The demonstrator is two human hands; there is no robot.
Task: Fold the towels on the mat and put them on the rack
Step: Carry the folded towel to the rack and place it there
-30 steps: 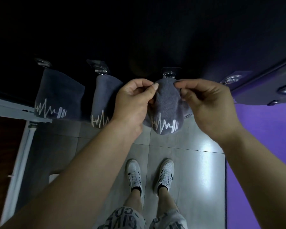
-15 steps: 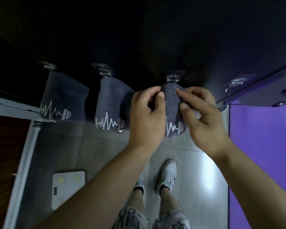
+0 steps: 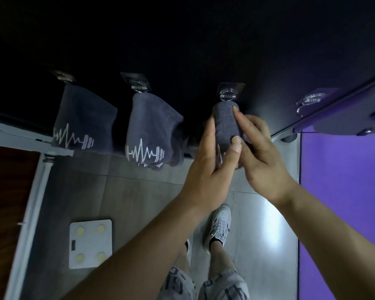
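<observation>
A folded dark grey towel [image 3: 225, 122] hangs from the third clear wall hook [image 3: 228, 94]. My left hand [image 3: 212, 167] grips its left side, thumb across the front. From the right, my right hand [image 3: 258, 152] pinches the same towel, with its index finger up near the top. Two more grey towels hang to the left, each with a white heartbeat-and-dumbbell print: one [image 3: 152, 131] on the second hook [image 3: 138, 85], another [image 3: 82, 120] on the first hook [image 3: 63, 75]. My hands hide the lower part of the third towel.
A fourth hook [image 3: 310, 100] at the right carries nothing. A purple mat [image 3: 342, 202] lies along the right edge of the grey tiled floor. A white scale [image 3: 91, 243] sits at lower left beside a white frame post [image 3: 30, 213]. My feet stand below the hands.
Both hands have closed in around the third towel, squeezing it narrower and covering its print. The view has moved closer to the wall and tilted, bringing the scale into sight.
</observation>
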